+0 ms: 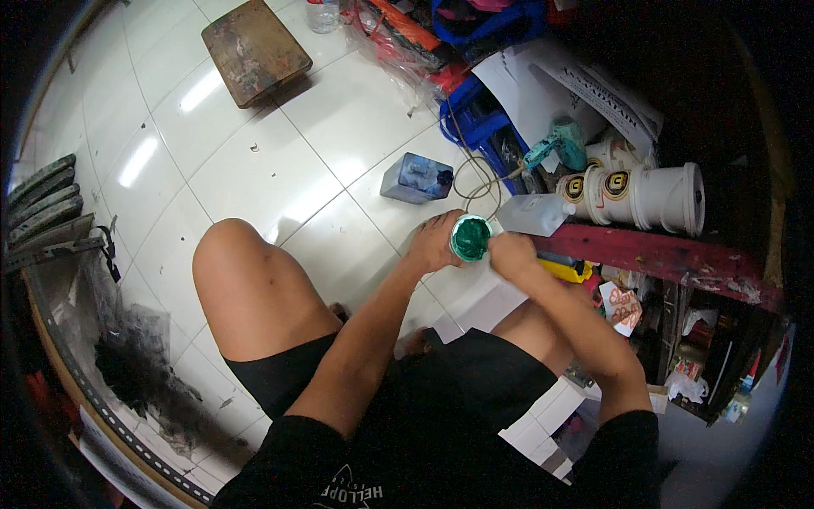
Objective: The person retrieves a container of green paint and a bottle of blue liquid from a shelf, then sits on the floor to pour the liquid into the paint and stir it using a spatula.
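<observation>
A small round tub (471, 237) of dark green paint is held up in front of me, its open top toward me and green smeared around its pale rim. Wrapped about its left side are the fingers of my left hand (432, 244). My right hand (511, 257) is closed in a fist right at the tub's right edge. Whatever that fist grips, if anything, is hidden by the fingers. Beyond my left hand, a squarish plastic container (411, 180) with blue stains and a dark cap rests on the tiles.
A red shelf edge (661, 254) runs along the right, bearing a translucent bottle (536, 214), white buckets (632, 199) lying sideways and a teal-stained dryer-like tool (555, 146) with a trailing cord. A low wooden stool (254, 53) stands at far left. Plastic bags lie at the back.
</observation>
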The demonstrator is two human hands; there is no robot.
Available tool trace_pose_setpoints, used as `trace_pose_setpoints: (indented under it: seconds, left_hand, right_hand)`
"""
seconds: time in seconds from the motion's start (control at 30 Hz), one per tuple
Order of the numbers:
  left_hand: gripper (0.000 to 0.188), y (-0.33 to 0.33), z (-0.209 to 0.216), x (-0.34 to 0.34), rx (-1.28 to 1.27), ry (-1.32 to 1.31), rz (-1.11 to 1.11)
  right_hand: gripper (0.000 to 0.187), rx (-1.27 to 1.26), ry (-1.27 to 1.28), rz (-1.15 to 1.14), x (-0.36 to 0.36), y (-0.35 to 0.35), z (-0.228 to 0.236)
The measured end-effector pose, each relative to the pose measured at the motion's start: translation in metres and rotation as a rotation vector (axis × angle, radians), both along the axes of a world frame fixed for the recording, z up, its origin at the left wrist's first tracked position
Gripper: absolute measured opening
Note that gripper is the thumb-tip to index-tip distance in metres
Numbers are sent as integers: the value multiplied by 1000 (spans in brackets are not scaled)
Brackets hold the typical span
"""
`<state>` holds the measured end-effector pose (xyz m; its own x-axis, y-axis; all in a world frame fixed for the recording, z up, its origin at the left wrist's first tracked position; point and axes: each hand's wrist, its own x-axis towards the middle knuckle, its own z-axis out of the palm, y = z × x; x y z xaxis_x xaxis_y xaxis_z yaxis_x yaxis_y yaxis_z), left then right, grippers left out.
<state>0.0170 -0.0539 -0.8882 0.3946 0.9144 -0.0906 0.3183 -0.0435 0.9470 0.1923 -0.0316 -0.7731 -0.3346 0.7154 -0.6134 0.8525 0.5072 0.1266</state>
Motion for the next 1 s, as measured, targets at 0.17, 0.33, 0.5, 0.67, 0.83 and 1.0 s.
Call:
trace_pose_setpoints:
  seconds: [0.17, 0.33, 0.5, 0.67, 0.83, 1.0]
  left_hand:
    - [105, -4, -4, 1, 37, 4, 40]
    - [106, -7, -13, 0, 24, 28, 92]
    - [103, -2, -7, 7, 43, -10, 77]
    - [104, -1, -7, 2, -9, -7, 27]
    - [106, -4, -15, -1, -39, 12, 9]
    - [103, -3, 1, 1, -28, 15, 34]
  right_hand:
    - [17, 243, 140, 1, -7, 9, 0]
    - [16, -33, 10, 162, -36, -13, 10]
    - [18, 20, -38, 89, -4, -14, -11]
    - [18, 106, 16, -133, -12, 9, 6]
    - [17, 26, 22, -118, -41, 2, 14]
    - [18, -74, 13, -19, -26, -13, 1]
